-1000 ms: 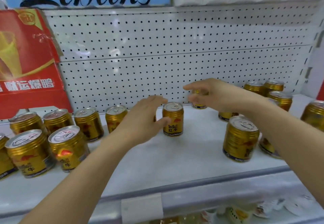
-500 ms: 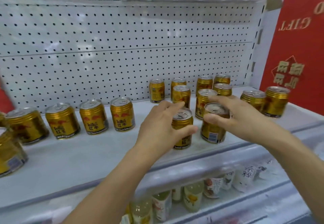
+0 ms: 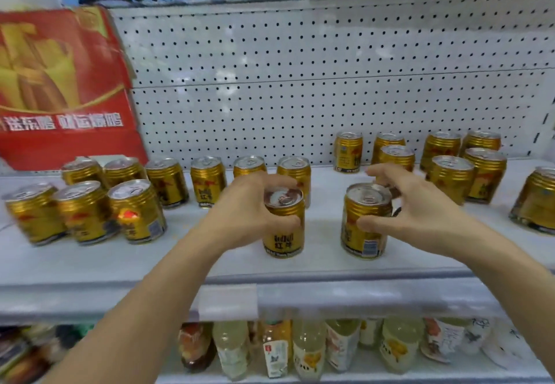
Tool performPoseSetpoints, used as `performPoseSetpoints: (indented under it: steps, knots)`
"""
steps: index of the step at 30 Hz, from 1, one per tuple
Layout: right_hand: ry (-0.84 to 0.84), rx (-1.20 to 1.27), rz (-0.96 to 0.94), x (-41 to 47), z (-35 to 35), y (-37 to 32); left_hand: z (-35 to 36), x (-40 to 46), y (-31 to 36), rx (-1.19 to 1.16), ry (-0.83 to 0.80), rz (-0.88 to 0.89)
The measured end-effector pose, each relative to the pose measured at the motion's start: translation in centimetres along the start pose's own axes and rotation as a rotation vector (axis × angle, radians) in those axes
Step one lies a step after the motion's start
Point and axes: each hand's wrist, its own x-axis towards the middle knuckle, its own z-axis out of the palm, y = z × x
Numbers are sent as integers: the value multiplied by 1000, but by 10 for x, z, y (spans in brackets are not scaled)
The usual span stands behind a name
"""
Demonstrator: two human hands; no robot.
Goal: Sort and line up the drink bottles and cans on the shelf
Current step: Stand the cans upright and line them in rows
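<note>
Two gold drink cans stand upright near the front of the white shelf (image 3: 168, 263). My left hand (image 3: 243, 212) grips the left can (image 3: 283, 233), thumb in front and fingers curled over its far side. My right hand (image 3: 411, 206) holds the right can (image 3: 365, 227), thumb on its front and fingers curled behind its top. A row of gold cans (image 3: 207, 181) lines the back left. A second row (image 3: 81, 212) stands in front of it at far left. A cluster of cans (image 3: 450, 170) stands at the back right.
A red carton (image 3: 60, 89) leans on the pegboard back wall (image 3: 300, 83) at the left. One gold can (image 3: 537, 200) stands at the far right edge. Below the shelf lip (image 3: 270, 296), several bottles (image 3: 309, 347) stand on the lower shelf.
The view has swung back to the left. Both hands still hold their cans, which now stand farther apart near the shelf front.
</note>
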Motion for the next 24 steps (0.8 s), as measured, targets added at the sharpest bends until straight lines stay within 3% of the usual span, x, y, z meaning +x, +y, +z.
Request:
performPoseSetpoints:
  steps: [6, 11, 14, 20, 24]
  knots:
    - [-206, 107, -149, 39, 51, -63, -71, -9, -59, -10, -114, -116]
    - [-332, 145, -170, 55, 75, -88, -103, -8, -78, 111, -207, -105]
    - [-278, 150, -147, 49, 81, -90, -108, -7, -84, 173, -199, -55]
    - [-11, -36, -73, 46, 94, -105, -114, -3, -94, 284, -189, -1]
    - [-21, -59, -122, 51, 100, -109, -118, 0, -100, 300, -199, 22]
